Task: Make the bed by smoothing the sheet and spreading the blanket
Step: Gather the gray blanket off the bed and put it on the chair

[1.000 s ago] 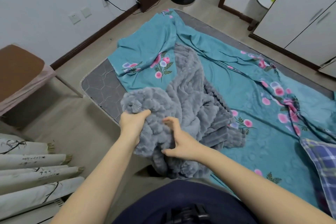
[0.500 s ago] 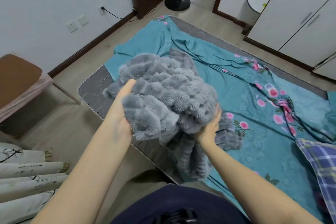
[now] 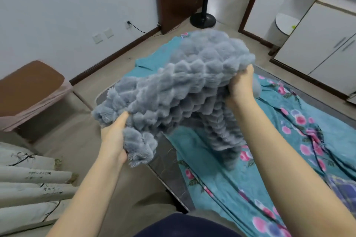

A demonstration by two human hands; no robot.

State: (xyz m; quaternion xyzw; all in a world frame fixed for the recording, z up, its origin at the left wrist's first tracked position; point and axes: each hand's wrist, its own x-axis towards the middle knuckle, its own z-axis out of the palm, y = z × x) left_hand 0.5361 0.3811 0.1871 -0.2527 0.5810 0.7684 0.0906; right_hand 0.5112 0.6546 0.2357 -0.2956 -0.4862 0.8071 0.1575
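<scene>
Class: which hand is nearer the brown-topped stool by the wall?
Left. The left hand grips the fluffy grey blanket right of the brown-topped stool; the right hand grips it farther right.

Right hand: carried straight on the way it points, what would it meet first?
The gray blanket that the right hand grips, bunched over its fingers. Past that, probably the teal sheet at the bed's far end; depth is unclear.
</scene>
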